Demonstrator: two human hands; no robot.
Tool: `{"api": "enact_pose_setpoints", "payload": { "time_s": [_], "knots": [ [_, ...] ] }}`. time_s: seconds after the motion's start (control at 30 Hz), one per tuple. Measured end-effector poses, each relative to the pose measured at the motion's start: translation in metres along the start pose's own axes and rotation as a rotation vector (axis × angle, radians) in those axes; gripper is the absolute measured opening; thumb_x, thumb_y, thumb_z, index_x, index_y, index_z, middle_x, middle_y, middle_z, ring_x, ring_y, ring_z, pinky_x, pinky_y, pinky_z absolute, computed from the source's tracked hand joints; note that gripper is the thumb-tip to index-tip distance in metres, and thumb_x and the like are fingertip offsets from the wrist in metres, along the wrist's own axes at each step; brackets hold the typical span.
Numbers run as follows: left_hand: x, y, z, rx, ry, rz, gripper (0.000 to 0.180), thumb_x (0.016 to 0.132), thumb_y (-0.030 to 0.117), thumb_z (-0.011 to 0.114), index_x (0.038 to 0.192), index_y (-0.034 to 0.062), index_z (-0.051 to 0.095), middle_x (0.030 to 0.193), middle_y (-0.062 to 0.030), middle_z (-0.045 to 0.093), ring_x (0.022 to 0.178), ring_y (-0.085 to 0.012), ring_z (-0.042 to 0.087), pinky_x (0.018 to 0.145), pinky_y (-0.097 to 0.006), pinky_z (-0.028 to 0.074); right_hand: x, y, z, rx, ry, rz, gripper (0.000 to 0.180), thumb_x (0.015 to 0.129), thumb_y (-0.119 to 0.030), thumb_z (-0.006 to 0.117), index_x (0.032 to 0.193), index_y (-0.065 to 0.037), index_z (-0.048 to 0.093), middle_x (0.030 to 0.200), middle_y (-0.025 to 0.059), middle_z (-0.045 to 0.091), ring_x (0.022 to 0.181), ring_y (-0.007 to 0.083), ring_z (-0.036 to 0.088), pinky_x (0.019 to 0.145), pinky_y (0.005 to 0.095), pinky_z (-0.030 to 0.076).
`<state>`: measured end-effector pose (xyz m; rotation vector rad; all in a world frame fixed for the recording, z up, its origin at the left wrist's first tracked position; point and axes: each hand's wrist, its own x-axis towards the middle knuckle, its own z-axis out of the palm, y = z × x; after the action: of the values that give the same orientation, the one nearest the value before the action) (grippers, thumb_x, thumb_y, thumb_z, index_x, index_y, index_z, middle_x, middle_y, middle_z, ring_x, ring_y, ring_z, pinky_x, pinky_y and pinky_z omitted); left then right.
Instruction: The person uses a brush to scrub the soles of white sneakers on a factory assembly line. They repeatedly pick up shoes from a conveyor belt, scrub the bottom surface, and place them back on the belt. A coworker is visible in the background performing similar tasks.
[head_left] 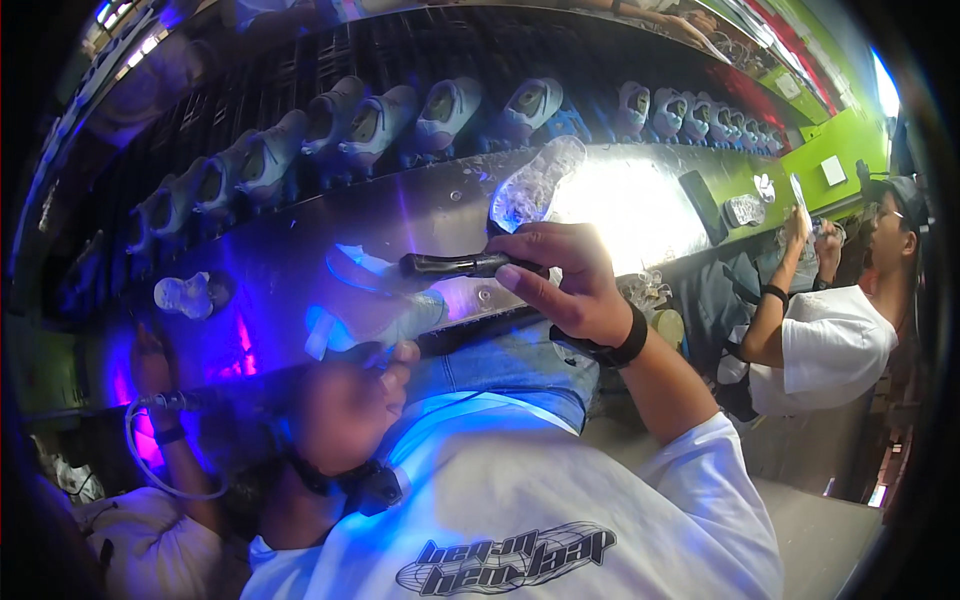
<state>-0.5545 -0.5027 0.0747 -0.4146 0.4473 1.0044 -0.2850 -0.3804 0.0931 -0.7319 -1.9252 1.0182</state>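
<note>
In my right hand [565, 275], a dark, slim, cylindrical tool [440, 265] is pinched between thumb and fingers, its length pointing left. Just below its left end is a pale, shoe-shaped piece [375, 305] lit bright blue, near the bench edge. My left hand [350, 410] is close to the piece's lower side; it is blurred, with fingers curled, and what they hold is hidden. Past my right hand a pale shoe sole [540, 185] lies on the metal bench [430, 215].
White shoes [375, 120] stand in a long row on the dark conveyor [430, 55] behind the bench. A pale sole [185, 295] lies at left, near another person's hand [150, 360]. To the right, a seated co-worker [830, 330] handles something beside a dark flat object [703, 205].
</note>
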Motion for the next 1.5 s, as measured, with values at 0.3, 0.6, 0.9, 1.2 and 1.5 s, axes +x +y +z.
{"api": "enact_pose_setpoints", "payload": {
  "time_s": [0.3,0.6,0.9,1.2,1.5],
  "knots": [
    [0.011,-0.01,0.003,-0.043,-0.042,-0.062,0.022,0.106,0.021,0.053,0.119,0.0034,0.058,0.1,-0.0191,0.061,0.07,-0.0201,0.057,0.057,-0.028,0.052,-0.03,0.027,-0.006,-0.002,-0.059,0.148,0.026,0.092,-0.01,0.073,0.111,0.008,0.075,0.086,0.0138,0.072,0.074,0.0167,0.066,0.068,0.0289,0.05],
    [0.038,-0.017,-0.013,0.262,-0.059,0.016,0.048,0.105,0.037,0.055,0.134,-0.0021,0.058,0.111,-0.0191,0.068,0.092,-0.0304,0.07,0.079,-0.04,0.059,-0.052,0.033,-0.023,0.08,0.153,0.329,0.024,0.093,-0.015,0.074,0.104,0.006,0.075,0.082,0.0169,0.073,0.07,0.0241,0.07,0.066,0.0342,0.054],
    [0.127,-0.021,0.043,0.648,-0.007,0.156,0.049,0.101,0.026,0.055,0.144,0.0006,0.054,0.133,-0.0161,0.067,0.118,-0.0302,0.066,0.104,-0.047,0.053,-0.09,0.016,-0.086,-0.019,0.218,0.238,0.022,0.095,-0.013,0.074,0.103,0.008,0.074,0.075,0.0061,0.068,0.066,0.0096,0.06,0.06,0.0285,0.048],
    [0.388,-0.033,0.211,2.001,-0.215,0.686,0.079,0.066,0.025,0.096,0.13,-0.0006,0.06,0.12,-0.0179,0.07,0.108,-0.0253,0.068,0.091,-0.038,0.055,-0.145,0.039,-0.129,0.19,0.846,0.603,0.021,0.101,-0.012,0.067,0.105,0.007,0.076,0.075,0.0011,0.067,0.069,0.0072,0.06,0.063,0.0238,0.046],
    [0.563,-0.028,0.209,2.64,0.01,0.924,0.07,0.072,0.038,0.088,0.136,0.0152,0.068,0.118,-0.0183,0.075,0.111,-0.034,0.072,0.097,-0.043,0.056,-0.149,0.058,-0.124,0.215,0.887,0.656,0.022,0.1,-0.013,0.067,0.107,0.005,0.077,0.075,0.0006,0.067,0.065,0.0042,0.056,0.059,0.0211,0.04]
  ]
}}
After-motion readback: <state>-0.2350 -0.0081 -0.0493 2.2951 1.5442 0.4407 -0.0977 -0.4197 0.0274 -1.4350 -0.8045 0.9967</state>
